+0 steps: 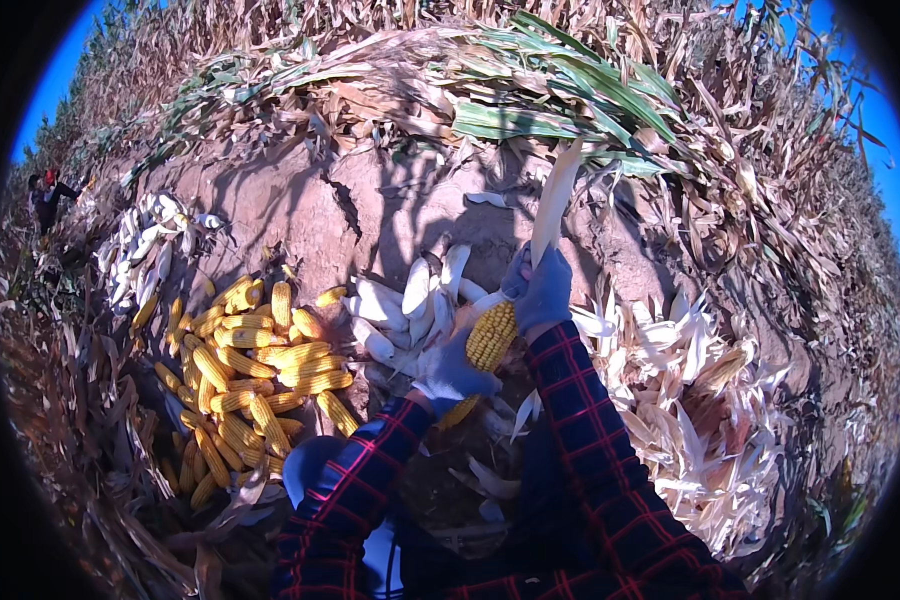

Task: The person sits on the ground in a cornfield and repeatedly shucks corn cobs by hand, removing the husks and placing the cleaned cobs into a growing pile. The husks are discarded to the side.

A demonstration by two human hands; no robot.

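My left hand (454, 373), in a grey-blue glove, grips a yellow ear of corn (492, 336) whose upper part is bare of husk. The gloved right hand (541, 289) is closed around pale dry husk at the ear's upper end. A long husk leaf (557, 196) sticks up out of that fist. Just beyond the left hand lies a small pile of ears still in white husks (397, 307). To the left spreads a heap of bare yellow ears (247, 375). Loose stripped husks (682, 405) form a heap on the right.
Another pile of husked-over ears (146, 244) lies at the far left, with a person (47, 199) beyond it. Cut green and dry corn stalks (540, 97) cross the cracked soil (285, 202) ahead. Standing dry corn (765, 67) surrounds the spot.
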